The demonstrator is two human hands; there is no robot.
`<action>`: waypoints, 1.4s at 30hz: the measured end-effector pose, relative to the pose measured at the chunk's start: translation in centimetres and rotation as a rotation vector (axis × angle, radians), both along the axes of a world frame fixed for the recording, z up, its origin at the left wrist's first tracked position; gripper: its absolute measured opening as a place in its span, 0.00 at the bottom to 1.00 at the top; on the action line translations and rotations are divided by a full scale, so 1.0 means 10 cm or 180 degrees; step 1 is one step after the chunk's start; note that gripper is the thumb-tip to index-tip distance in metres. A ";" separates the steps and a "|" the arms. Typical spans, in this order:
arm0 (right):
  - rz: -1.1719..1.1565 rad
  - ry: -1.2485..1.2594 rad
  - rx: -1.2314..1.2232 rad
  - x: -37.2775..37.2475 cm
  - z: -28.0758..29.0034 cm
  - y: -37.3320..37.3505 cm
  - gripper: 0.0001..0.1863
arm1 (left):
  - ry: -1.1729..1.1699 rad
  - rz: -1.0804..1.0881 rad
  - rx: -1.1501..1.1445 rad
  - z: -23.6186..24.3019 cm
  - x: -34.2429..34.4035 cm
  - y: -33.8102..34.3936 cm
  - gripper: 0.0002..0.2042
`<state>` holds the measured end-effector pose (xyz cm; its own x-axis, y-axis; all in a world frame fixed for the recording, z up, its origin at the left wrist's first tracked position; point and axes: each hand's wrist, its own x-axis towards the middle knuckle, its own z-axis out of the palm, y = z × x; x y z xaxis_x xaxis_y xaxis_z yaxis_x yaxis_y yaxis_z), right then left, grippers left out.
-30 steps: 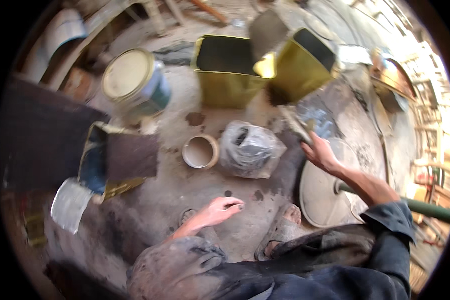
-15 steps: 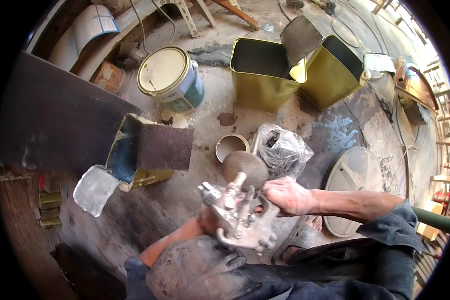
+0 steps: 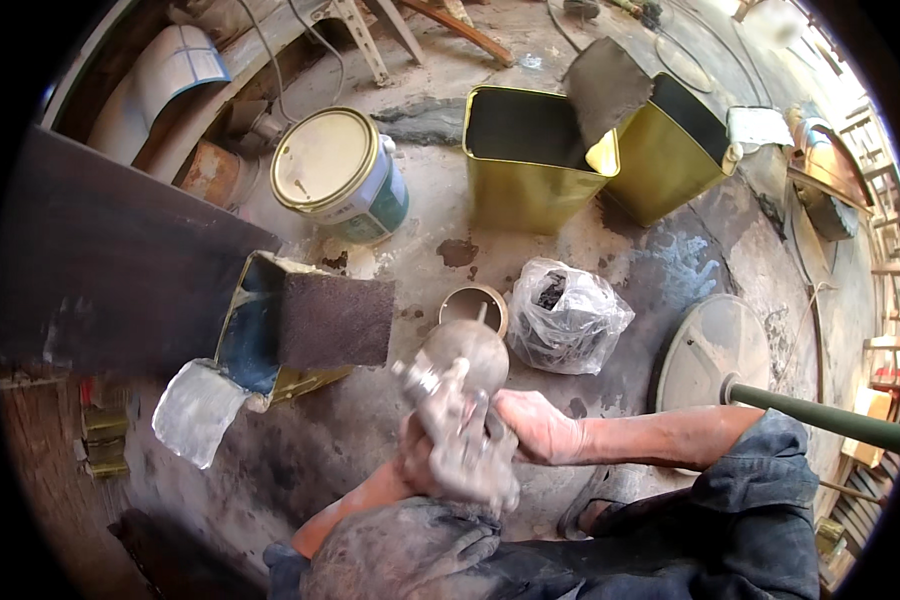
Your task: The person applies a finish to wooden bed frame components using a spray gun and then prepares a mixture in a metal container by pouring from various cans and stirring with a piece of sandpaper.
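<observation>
Between my hands is a grey metal piece (image 3: 473,455) with a rounded dome-like part, a thin rod and several knobs, smeared by motion. Its exact kind is unclear. My left hand (image 3: 417,462) is wrapped round its left side, partly hidden behind it. On the other side, my right hand (image 3: 538,426) is closed against its edge, with the fingertips out of sight. Just beyond the dome, a small round pot (image 3: 498,312) stands on the floor. To its right sits a clear plastic bag (image 3: 585,330) with dark lumps inside.
A lidded paint bucket (image 3: 380,205) and two open gold tins (image 3: 530,195) stand farther off. At left, an opened tin (image 3: 305,385) carries a dark rough slab (image 3: 338,320) beside a large dark panel (image 3: 120,260). A round base (image 3: 705,350) with a green pole (image 3: 820,415) lies right.
The metal piece has turned and shifted slightly, its dome now in front of the small pot. My right hand has moved left and down with it. The whole view has shifted a little.
</observation>
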<state>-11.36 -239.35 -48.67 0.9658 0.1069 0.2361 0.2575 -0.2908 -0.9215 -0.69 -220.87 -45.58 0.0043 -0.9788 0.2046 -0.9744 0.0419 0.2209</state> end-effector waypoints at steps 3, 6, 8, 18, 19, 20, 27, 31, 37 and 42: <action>-0.0039 0.0455 0.0392 0.06 -0.23 0.03 0.18 | 0.1887 0.0994 -0.0620 -0.19 -0.08 -0.15 0.38; -0.0289 0.1207 0.0774 0.03 -0.32 0.08 0.24 | 0.2123 0.1233 -0.1512 -0.34 -0.07 -0.38 0.41; -0.0136 0.1403 0.0510 0.05 -0.19 -0.08 0.28 | 0.1954 0.1196 -0.1411 -0.41 -0.03 -0.51 0.41; 0.0099 0.0960 -0.2569 0.53 0.54 -0.71 0.22 | 0.2351 0.1107 -0.1547 -0.46 0.09 -0.37 0.44; -0.0075 0.0571 -0.2576 0.63 0.54 -0.70 0.29 | 0.2365 0.1115 -0.1557 -0.44 0.08 -0.38 0.44; 0.0138 0.0494 -0.2721 0.70 0.50 -0.71 0.34 | 0.2374 0.1116 -0.1561 -0.42 0.07 -0.38 0.44; 0.0808 0.0376 -0.2083 1.07 0.23 -0.64 0.51 | 0.2756 0.0905 -0.1561 -0.52 0.09 -0.34 0.43; 0.0864 0.0309 -0.1976 1.11 0.18 -0.64 0.52 | 0.2757 0.0836 -0.1555 -0.54 0.12 -0.30 0.43; 0.0825 0.0546 -0.1762 1.20 0.11 -0.69 0.48 | 0.2707 0.0864 -0.1585 -0.49 0.25 -0.34 0.43; 0.0957 0.0587 -0.1670 1.27 0.11 -0.69 0.47 | 0.2560 0.1041 -0.1303 -0.54 0.24 -0.23 0.43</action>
<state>1.34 -246.26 -47.60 0.8953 0.4365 -0.0889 0.2489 -0.6556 -0.7129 1.75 -223.20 -51.03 0.5528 -0.7575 0.3472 -0.5148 0.0172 0.8572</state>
